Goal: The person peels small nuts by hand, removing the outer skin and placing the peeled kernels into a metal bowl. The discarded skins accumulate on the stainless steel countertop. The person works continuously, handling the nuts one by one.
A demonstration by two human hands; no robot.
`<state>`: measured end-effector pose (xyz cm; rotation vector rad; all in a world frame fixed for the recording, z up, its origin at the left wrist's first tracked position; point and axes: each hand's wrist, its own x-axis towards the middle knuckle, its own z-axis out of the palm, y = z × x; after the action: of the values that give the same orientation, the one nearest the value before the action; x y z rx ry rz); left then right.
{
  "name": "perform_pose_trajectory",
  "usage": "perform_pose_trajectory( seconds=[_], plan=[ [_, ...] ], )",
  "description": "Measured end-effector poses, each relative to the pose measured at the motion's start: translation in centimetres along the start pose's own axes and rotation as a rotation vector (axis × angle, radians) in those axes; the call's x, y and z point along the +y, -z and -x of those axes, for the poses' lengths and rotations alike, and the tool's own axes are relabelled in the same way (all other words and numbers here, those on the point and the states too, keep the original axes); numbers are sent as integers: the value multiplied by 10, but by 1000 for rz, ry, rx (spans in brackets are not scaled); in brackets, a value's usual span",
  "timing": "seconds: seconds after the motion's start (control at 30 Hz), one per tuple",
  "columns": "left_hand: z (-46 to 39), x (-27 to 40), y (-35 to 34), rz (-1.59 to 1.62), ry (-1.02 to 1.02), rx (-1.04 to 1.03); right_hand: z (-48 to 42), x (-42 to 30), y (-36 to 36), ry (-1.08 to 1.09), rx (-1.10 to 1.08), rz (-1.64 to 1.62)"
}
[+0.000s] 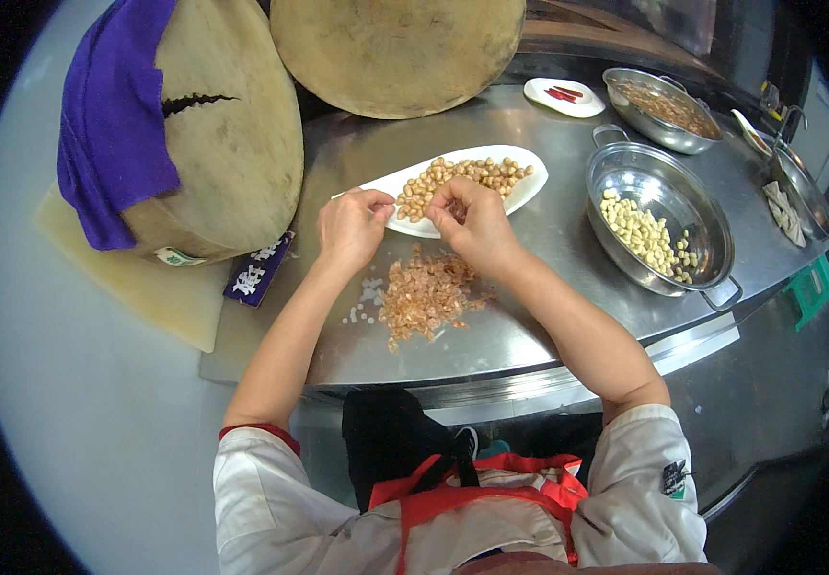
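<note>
My left hand [354,221] is over the near left rim of a white oval plate [529,172], thumb and forefinger close together; whether anything is between them cannot be made out. The plate holds a pile of tan, shelled nuts or beans [422,188]. My right hand [475,219] is over the plate's near edge, fingers curled around something reddish-brown, likely skins. Just below the hands, a heap of papery brown skins [425,295] lies on the steel worktop [508,338], with small white bits [368,293] to its left.
Right of the plate, a two-handled steel pot [601,208] holds pale peeled pieces. Behind it are a steel pan of brown food [662,104] and a white plate with red chillies [576,108]. Two round wooden chopping blocks [235,158] [400,57] and a purple cloth [109,144] stand at back left.
</note>
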<state>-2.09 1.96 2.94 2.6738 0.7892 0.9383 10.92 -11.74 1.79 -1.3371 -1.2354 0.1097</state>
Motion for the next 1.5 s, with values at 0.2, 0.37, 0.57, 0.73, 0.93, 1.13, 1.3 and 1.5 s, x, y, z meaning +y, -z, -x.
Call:
perform_pose_trajectory(
  seconds=[0.2,0.37,0.57,0.73,0.93,1.13,1.3,1.5],
  plan=[
    [-28,24,-5,-259,102,-323,-3,4,0,18,-12,-97],
    [-33,13,-14,-280,9,-276,-1,6,-1,0,-131,-53],
    [-20,19,-4,973,387,-176,0,6,-2,-13,-85,-67],
    [3,21,-9,1233,384,-271,-1,0,-3,3,6,-14],
    [13,19,-10,1242,340,-310,0,-1,-3,-72,-86,51],
    [12,8,-11,1053,58,-204,2,0,-8,-129,-67,-74],
    [17,14,-6,847,-90,-99,2,-9,-5,-90,-85,26],
    [16,10,-10,984,-17,-181,1,-6,-3,-47,-114,5]
  ],
)
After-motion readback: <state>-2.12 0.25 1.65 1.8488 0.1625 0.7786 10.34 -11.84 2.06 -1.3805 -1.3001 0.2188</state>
